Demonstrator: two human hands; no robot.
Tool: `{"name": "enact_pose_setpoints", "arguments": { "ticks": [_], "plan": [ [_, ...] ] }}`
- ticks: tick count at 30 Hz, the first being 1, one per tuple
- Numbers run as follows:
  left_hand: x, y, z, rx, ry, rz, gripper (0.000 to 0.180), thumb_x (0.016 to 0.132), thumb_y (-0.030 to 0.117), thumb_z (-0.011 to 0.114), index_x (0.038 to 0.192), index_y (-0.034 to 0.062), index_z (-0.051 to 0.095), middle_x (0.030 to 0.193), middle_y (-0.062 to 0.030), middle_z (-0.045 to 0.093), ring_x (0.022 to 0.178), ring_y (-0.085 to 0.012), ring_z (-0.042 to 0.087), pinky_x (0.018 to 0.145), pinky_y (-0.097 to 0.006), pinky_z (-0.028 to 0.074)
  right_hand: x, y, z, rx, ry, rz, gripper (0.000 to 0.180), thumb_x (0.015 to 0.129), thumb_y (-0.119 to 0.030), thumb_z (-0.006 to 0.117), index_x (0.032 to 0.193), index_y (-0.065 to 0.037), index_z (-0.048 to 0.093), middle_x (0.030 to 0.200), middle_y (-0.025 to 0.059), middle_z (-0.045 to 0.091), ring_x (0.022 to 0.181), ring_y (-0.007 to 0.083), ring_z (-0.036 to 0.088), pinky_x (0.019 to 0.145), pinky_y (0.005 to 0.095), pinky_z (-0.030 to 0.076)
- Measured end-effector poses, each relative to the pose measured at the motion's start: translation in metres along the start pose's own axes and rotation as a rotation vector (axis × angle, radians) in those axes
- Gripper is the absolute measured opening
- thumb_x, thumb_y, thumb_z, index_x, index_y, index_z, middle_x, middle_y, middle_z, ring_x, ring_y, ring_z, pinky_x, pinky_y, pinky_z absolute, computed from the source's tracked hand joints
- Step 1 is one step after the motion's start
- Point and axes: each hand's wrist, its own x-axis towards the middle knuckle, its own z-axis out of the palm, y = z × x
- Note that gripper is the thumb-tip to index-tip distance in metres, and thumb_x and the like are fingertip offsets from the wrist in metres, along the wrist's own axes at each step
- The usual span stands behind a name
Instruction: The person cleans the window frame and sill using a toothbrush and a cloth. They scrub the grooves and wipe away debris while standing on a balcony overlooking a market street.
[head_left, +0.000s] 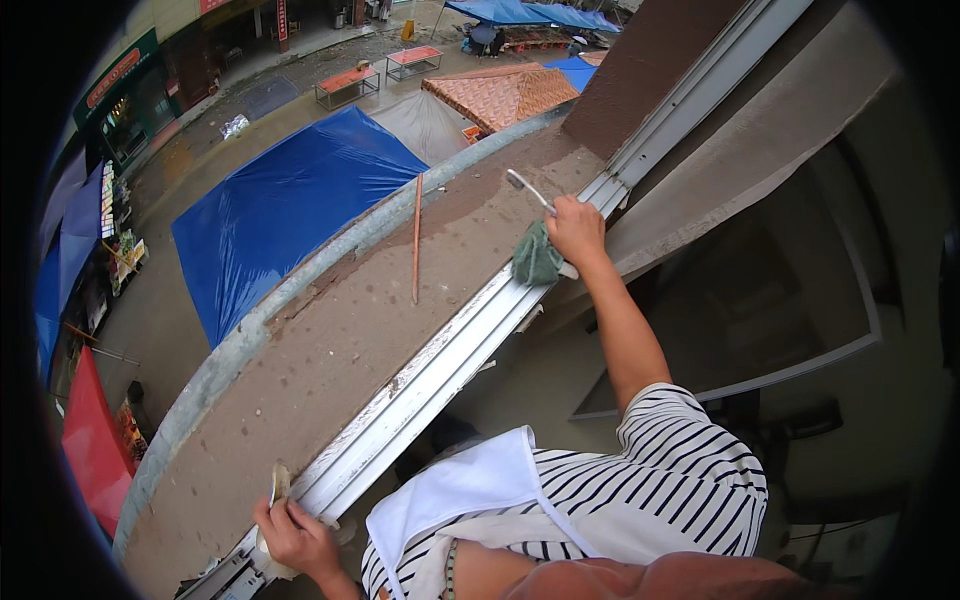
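Observation:
A white window track (400,410) runs diagonally across the picture beside a brown concrete ledge (340,350). My right hand (577,232) is closed over the upper part of the track. It grips a toothbrush (538,192), whose dark bristle end points out over the ledge. A crumpled green cloth (537,258) is bunched under the same hand and lies against the rails. At the track's lower end my left hand (295,535) is closed on a beige rag (281,482), which shows on both sides of the rails. Part of that rag is hidden by the fingers.
A thin reddish stick (417,240) lies on the ledge, which ends in a curved grey rim (225,365). Far below are a blue tarp (290,200), a red canopy (95,440) and market tables. A framed mesh screen (760,290) leans indoors, right of a grey curtain (720,180).

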Motion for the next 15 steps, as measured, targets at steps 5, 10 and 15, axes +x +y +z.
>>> {"name": "enact_pose_setpoints", "arguments": {
  "ticks": [5, 10, 15],
  "plan": [
    [-0.002, -0.001, 0.004, 0.005, -0.002, 0.006, 0.008, 0.089, 0.0, 0.063, 0.097, -0.0014, 0.064, 0.111, -0.0209, 0.063, 0.089, -0.0433, 0.064, 0.074, -0.048, 0.051, -0.06, -0.103, -0.032, 0.111, 0.06, -0.04, 0.017, 0.078, -0.019, 0.072, 0.078, -0.004, 0.064, 0.079, 0.0163, 0.064, 0.074, 0.0378, 0.065, 0.072, 0.0477, 0.051],
    [0.0, 0.002, -0.001, -0.038, -0.022, 0.016, 0.007, 0.091, 0.002, 0.062, 0.097, -0.0002, 0.063, 0.109, -0.019, 0.062, 0.092, -0.0421, 0.063, 0.076, -0.047, 0.05, -0.115, -0.207, -0.066, 0.307, 0.077, -0.214, 0.02, 0.081, -0.017, 0.073, 0.077, -0.006, 0.058, 0.074, 0.0137, 0.058, 0.07, 0.0343, 0.063, 0.07, 0.0444, 0.049],
    [0.001, 0.003, -0.004, -0.047, 0.014, 0.104, 0.007, 0.089, 0.002, 0.064, 0.095, 0.0001, 0.064, 0.108, -0.0189, 0.062, 0.089, -0.0415, 0.063, 0.074, -0.048, 0.051, -0.153, -0.271, -0.089, 0.41, 0.04, -0.363, 0.02, 0.081, -0.019, 0.075, 0.078, -0.008, 0.058, 0.07, 0.011, 0.058, 0.063, 0.0299, 0.059, 0.065, 0.0392, 0.048]
  ]
}}
